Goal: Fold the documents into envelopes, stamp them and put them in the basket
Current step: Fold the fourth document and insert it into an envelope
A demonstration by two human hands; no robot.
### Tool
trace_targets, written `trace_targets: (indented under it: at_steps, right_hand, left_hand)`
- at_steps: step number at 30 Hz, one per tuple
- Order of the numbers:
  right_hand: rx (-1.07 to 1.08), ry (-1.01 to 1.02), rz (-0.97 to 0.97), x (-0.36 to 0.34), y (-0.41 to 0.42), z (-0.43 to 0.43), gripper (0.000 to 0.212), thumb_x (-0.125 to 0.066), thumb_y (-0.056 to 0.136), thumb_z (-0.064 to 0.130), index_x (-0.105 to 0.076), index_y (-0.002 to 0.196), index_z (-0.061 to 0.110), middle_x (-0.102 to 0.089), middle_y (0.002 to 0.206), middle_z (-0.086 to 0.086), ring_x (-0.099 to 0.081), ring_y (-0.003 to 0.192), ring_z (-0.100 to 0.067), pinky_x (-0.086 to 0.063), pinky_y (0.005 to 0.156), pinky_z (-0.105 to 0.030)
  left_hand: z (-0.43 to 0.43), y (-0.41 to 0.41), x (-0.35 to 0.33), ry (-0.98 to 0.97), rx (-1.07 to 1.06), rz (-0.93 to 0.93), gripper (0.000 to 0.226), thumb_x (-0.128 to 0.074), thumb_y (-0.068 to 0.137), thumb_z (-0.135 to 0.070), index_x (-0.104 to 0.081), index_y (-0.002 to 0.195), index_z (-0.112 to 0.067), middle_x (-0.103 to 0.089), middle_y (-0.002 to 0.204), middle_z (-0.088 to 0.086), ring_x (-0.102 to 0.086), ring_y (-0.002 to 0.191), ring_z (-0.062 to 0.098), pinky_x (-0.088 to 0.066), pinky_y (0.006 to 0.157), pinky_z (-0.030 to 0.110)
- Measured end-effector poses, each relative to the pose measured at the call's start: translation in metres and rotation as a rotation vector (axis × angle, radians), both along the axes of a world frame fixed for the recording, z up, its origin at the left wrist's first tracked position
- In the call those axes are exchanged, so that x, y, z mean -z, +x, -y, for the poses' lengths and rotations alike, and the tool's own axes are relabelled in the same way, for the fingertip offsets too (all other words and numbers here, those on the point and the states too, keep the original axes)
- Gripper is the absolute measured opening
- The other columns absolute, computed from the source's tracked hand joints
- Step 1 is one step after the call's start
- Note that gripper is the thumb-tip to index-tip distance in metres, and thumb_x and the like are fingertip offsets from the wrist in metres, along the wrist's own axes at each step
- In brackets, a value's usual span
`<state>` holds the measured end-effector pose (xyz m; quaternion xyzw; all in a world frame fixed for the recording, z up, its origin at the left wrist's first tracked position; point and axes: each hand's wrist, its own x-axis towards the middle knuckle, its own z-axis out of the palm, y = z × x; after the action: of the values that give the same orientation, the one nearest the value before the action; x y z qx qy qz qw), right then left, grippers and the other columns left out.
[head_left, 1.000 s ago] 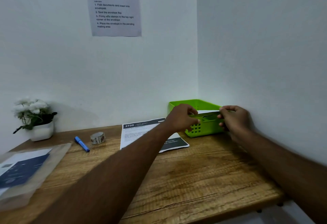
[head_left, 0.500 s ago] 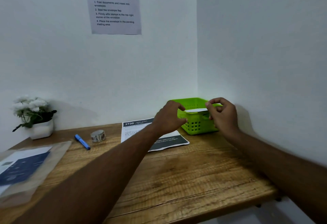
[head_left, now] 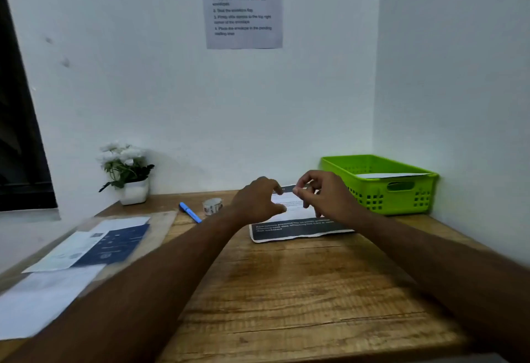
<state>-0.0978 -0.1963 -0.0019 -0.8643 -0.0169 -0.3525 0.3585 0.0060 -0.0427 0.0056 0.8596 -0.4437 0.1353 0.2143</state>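
Observation:
A green basket (head_left: 372, 199) stands in the far right corner of the wooden table (head_left: 286, 291), with a white envelope (head_left: 393, 175) lying across its top. A printed document (head_left: 298, 229) with a dark band lies flat to the left of the basket. My left hand (head_left: 256, 200) and my right hand (head_left: 325, 196) hover side by side over the far half of that document. The fingers of both are loosely curled and I see nothing held in either. The left fingertips are at or just above the paper.
A roll of stamps or tape (head_left: 212, 206) and a blue marker (head_left: 190, 212) lie left of the document. A potted white flower (head_left: 126, 170) stands at the back left. A clear sleeve with papers (head_left: 94, 245) covers the left side. An instruction sheet (head_left: 243, 4) hangs on the wall.
Both hands let go of the envelope at the basket and moved left, to above the document. The envelope stays in the basket. The camera has turned left.

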Motion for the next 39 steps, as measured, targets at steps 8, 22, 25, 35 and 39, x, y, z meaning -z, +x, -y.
trace_targets:
  at_steps: [8,22,25,35,39]
  right_hand:
    - [0.038,-0.312,-0.282,0.013,0.026,-0.006,0.016,-0.066,0.089,0.040,-0.069,0.099,0.028,-0.069,0.105,0.011,-0.063,0.096,-0.007,-0.046,0.078,-0.024]
    - [0.047,-0.555,-0.564,0.025,0.023,-0.005,0.051,-0.042,0.096,0.058,-0.050,0.138,0.031,-0.050,0.146,0.007,-0.046,0.132,-0.015,-0.035,0.109,-0.034]
    - [0.064,-0.648,-0.569,0.023,0.019,-0.010,0.052,-0.038,0.095,0.062,-0.049,0.137,0.032,-0.053,0.143,0.008,-0.048,0.128,-0.015,-0.039,0.106,-0.039]
    - [0.016,-0.894,-0.480,0.012,-0.002,-0.041,0.054,-0.034,0.092,0.068,-0.051,0.131,0.035,-0.061,0.128,0.008,-0.054,0.117,-0.016,-0.044,0.090,-0.035]
    - [-0.048,-0.945,-0.472,0.001,-0.011,-0.049,0.055,-0.036,0.090,0.071,-0.052,0.129,0.037,-0.061,0.126,0.010,-0.054,0.116,-0.013,-0.043,0.090,-0.032]
  left_hand:
    - [-0.038,0.021,0.008,0.309,-0.005,-0.167,0.061,-0.059,0.087,-0.054,-0.052,0.133,-0.015,-0.054,0.132,0.004,-0.050,0.117,0.018,-0.038,0.093,0.028]
    - [-0.051,0.017,0.018,0.462,0.092,-0.093,0.051,-0.036,0.099,-0.049,-0.048,0.131,-0.011,-0.056,0.128,0.009,-0.052,0.111,0.021,-0.040,0.093,0.032]
    - [-0.054,0.013,0.012,0.501,0.120,-0.078,0.050,-0.040,0.098,-0.048,-0.050,0.129,-0.009,-0.056,0.124,0.008,-0.052,0.108,0.021,-0.039,0.091,0.031]
    - [-0.069,0.007,-0.011,0.428,0.134,-0.058,0.036,-0.065,0.087,-0.043,-0.068,0.114,-0.018,-0.068,0.109,0.000,-0.058,0.100,0.012,-0.043,0.085,0.025]
    - [-0.066,0.008,-0.015,0.438,0.160,-0.071,0.029,-0.068,0.085,-0.042,-0.077,0.097,-0.017,-0.072,0.090,0.000,-0.059,0.079,0.009,-0.045,0.072,0.026]
